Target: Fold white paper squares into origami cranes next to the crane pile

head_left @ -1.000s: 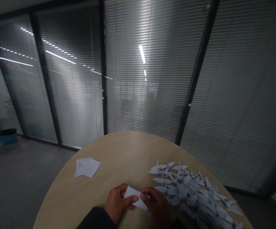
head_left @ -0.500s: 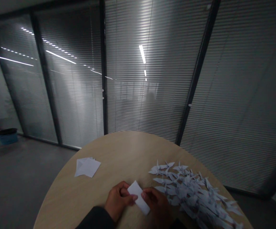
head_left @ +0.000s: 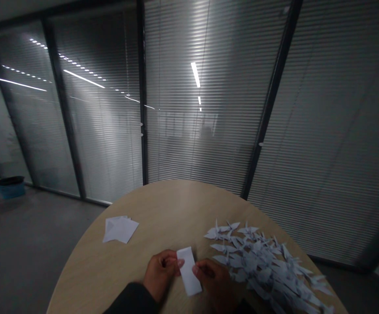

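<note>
One white paper strip (head_left: 188,279) between left hand (head_left: 159,274) and right hand (head_left: 214,278), each grip closed on an edge.

left hand (head_left: 161,273) and right hand (head_left: 213,277) near each other, both in a pinch, thumbs (head_left: 180,263) inward

Between the left and right edges of the table (head_left: 166,205), the left hand (head_left: 161,272) and right hand (head_left: 213,279) pinch a narrow white paper (head_left: 188,272) from either side. Sheets (head_left: 121,229) overlap near the left edge; paper cranes (head_left: 261,257) crowd along the right. Blinds (head_left: 189,157) rise beyond the far edge; a blue tub (head_left: 11,190) sits past the left.
</note>
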Motion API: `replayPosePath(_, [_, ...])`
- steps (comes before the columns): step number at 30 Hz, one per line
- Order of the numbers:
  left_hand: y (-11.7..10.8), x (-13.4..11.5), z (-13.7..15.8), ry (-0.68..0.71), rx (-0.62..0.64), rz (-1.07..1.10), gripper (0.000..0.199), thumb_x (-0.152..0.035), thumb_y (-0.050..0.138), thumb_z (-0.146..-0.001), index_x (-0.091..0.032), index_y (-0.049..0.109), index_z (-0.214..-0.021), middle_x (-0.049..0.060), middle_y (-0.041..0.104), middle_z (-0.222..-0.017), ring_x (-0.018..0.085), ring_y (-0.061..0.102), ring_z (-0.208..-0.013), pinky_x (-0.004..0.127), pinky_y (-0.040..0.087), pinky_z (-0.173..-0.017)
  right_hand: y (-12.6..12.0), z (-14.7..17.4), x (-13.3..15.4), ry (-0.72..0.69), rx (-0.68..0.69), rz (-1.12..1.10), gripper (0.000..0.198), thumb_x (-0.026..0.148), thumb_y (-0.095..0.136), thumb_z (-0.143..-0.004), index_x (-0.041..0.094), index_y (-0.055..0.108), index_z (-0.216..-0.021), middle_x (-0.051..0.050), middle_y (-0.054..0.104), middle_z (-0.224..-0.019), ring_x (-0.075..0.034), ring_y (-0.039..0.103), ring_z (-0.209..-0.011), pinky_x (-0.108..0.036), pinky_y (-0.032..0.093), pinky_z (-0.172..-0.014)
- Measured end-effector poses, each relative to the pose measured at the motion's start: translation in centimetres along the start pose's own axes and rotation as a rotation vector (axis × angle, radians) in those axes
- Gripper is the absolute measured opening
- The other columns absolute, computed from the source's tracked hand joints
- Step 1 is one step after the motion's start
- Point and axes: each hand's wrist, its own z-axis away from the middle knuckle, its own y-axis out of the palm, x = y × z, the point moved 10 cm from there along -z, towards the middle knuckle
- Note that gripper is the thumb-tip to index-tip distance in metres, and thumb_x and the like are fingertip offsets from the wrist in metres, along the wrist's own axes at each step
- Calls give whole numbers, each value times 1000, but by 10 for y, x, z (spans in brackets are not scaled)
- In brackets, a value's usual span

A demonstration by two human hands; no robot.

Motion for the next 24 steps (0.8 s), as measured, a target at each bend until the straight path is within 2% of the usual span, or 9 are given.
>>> replayPosePath(6, [2, -3, 0, 13, 13, -47, 53, -65, 70, -48, -14, 59, -52, -2, 53, -44, 11, 46, -44, 25, 37, -49, 4, 1, -3, 55, 66, -1, 24, 41, 58, -62, 20, 68, -58, -2, 69, -59, -20, 64, -59, -26, 46, -56])
replayPosePath(12, [-7, -17, 6, 186, -34, -281, 47, -59, 61, -67, -14, 58, -53, -2, 50, -48, 13, 46, -50, 25, 35, -52, 15, 1, -11, 90, 155, -10, 22, 39, 59, -61, 19, 66, -59, -2, 68, -59, -17, 61, -58, -24, 44, -56])
replayPosePath(18, [-5, -15, 5, 203, -10, -319, 43, -56, 55, -73, -15, 59, -62, -2, 50, -53, 15, 48, -55, 25, 37, -53, 28, 4, -16, 112, 259, -65, 22, 39, 59, -60, 18, 64, -60, -3, 69, -60, -18, 63, -60, -25, 45, -58])
replayPosePath(24, [1, -24, 14, 253, -36, -338, 38, -53, 48, -79, -18, 53, -64, -3, 48, -56, 14, 48, -55, 23, 38, -50, 46, 12, -18, 168, 381, -129, 24, 41, 63, -58, 17, 60, -57, -4, 68, -53, -19, 65, -55, -27, 48, -57])
